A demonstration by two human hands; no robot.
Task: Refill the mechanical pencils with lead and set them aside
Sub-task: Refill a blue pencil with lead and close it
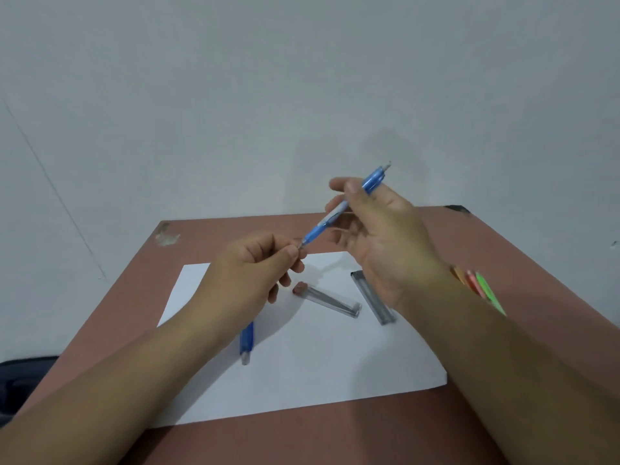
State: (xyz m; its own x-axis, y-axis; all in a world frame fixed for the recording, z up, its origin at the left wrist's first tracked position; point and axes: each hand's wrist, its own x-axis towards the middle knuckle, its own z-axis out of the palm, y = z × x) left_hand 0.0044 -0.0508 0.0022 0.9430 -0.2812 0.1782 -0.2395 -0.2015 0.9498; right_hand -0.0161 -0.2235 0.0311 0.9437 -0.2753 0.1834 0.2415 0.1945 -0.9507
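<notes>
My right hand (379, 229) grips a blue mechanical pencil (339, 209) above the table, slanted with one end up to the right and the other down to the left. My left hand (258, 266) pinches at the pencil's lower end with thumb and forefinger; whether it holds a lead is too small to tell. A second blue pencil (246, 342) lies on the white paper (318, 360), half hidden under my left wrist. Two clear lead cases lie on the paper: one with a reddish cap (327, 300) and one with a dark cap (370, 297).
The paper lies on a reddish-brown table (503, 263) against a pale wall. Several coloured pencils, green, pink and orange (479, 286), lie at the right behind my right forearm. A dark object (23, 380) sits beyond the table's left edge.
</notes>
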